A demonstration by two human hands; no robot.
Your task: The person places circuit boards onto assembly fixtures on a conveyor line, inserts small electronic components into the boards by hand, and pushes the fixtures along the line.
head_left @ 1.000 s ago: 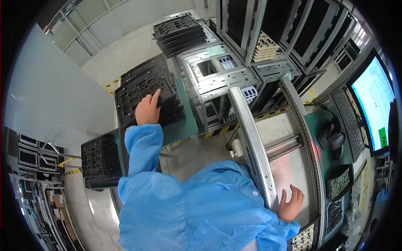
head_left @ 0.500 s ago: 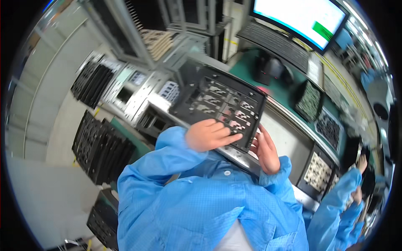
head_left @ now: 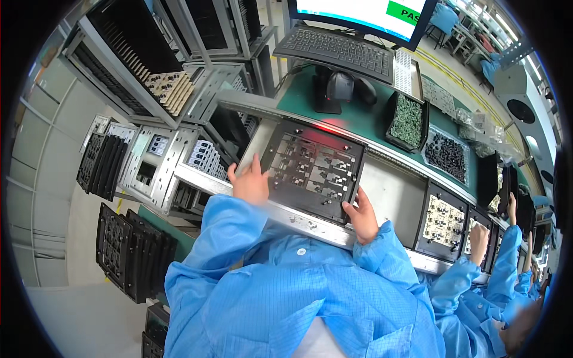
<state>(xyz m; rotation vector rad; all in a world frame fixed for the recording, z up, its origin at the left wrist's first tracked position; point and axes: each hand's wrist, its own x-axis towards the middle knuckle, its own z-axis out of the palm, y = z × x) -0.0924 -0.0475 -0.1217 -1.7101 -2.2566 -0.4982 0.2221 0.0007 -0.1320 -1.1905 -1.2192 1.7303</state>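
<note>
Head view: a black tray (head_left: 310,170) lies on the metal conveyor (head_left: 389,188), seemingly unfilled beside cream boards (head_left: 444,219) seated farther right, the left hand (head_left: 251,184) spread open at its left edge, the right hand (head_left: 363,219) touching its right edge, grip unclear.

A black fixture tray (head_left: 313,172), roughly rectangular and dull-surfaced, lies nearly flat on the metal conveyor (head_left: 391,190), just off the middle of the view toward two o'clock. It sits slightly skewed, its far and near edges running from about ten o'clock down to four. Pale, irregular stepped shapes fill its middle in two blocks, one toward nine o'clock and one toward three; whether they are cut-outs or fitted pieces cannot be told. Small round studs (head_left: 346,147) stand on the black border, one near its two o'clock corner. A faint red glow tints the twelve o'clock side.
</note>
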